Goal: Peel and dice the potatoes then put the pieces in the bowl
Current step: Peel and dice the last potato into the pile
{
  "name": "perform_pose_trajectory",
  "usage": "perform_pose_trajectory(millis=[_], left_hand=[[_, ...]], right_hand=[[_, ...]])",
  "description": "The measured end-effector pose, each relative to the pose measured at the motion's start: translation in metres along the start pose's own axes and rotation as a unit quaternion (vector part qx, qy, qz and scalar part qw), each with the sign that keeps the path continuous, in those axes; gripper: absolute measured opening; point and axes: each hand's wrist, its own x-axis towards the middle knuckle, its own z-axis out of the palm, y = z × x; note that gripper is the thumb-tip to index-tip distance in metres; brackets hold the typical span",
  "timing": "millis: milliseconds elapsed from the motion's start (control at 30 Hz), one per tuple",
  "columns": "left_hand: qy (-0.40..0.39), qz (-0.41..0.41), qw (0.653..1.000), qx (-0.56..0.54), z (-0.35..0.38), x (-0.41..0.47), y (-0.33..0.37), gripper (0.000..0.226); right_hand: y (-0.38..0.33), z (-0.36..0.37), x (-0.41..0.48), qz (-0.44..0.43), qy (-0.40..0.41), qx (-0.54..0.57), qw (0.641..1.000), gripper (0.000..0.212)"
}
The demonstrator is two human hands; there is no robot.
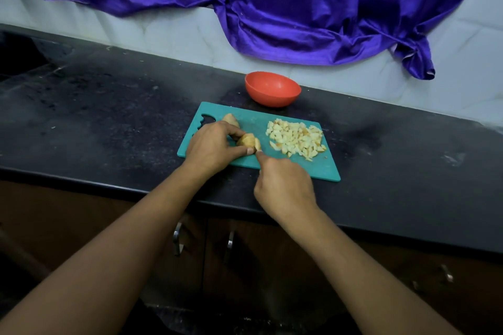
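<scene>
Left hand (211, 148): pinches potato piece (246, 141), cutting board's (321, 168) left half.
Right hand (283, 185): curled, seemingly round a hidden knife.
Diced pile (296, 139): board's right half.
Risk: blade slipping onto left fingertips beside the cut.

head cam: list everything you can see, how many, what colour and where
cutting board: 1, teal, on the counter in front of the person
diced potato: 1 pile, pale yellow, right part of the cutting board
held potato piece: 1, yellow-brown, middle of the board, under the left fingers
spare potato piece: 1, yellow-brown, far left of the board, behind the left hand
bowl: 1, red-orange, on the counter behind the board, looks empty
knife: likely 1, hidden inside the right hand's grip
counter: 1, black
cloth: 1, purple, hanging over the white wall
cabinets: brown, below the counter
left hand: 1, holds the held potato piece
right hand: 1, curled, beside that piece
</scene>
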Motion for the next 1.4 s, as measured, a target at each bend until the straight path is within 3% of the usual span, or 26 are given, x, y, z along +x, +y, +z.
perform_pose_trajectory(millis=[133, 267, 567, 833, 1033, 1133, 1400], left_hand=[[-0.006, 0.007, 1.000, 0.011, 0.000, -0.001, 0.001, 0.043], [-0.006, 0.008, 1.000, 0.004, -0.002, -0.002, 0.001, 0.045], [-0.004, 0.003, 0.999, -0.031, -0.002, -0.004, -0.002, 0.042], [-0.011, -0.017, 0.999, -0.030, 0.000, -0.004, -0.001, 0.035], [-0.013, -0.004, 1.000, -0.006, -0.003, -0.003, 0.001, 0.033], [-0.013, -0.004, 1.000, -0.014, -0.003, -0.003, 0.001, 0.031], [-0.007, 0.008, 1.000, -0.030, -0.002, -0.002, -0.002, 0.036]], right_hand=[[0.020, -0.019, 0.018, 0.075, -0.033, 0.192, 0.978, 0.040], [0.019, -0.034, 0.026, 0.093, -0.018, 0.225, 0.970, 0.041], [-0.006, -0.066, 0.038, 0.060, -0.035, 0.124, 0.990, 0.019], [-0.019, -0.080, 0.057, 0.025, -0.061, 0.033, 0.997, 0.014], [-0.032, -0.060, 0.060, 0.029, -0.046, -0.005, 0.999, 0.018], [-0.030, -0.038, 0.045, 0.041, -0.029, 0.003, 0.999, 0.008], [-0.025, 0.002, 0.006, 0.025, 0.026, -0.008, 0.999, 0.048]])
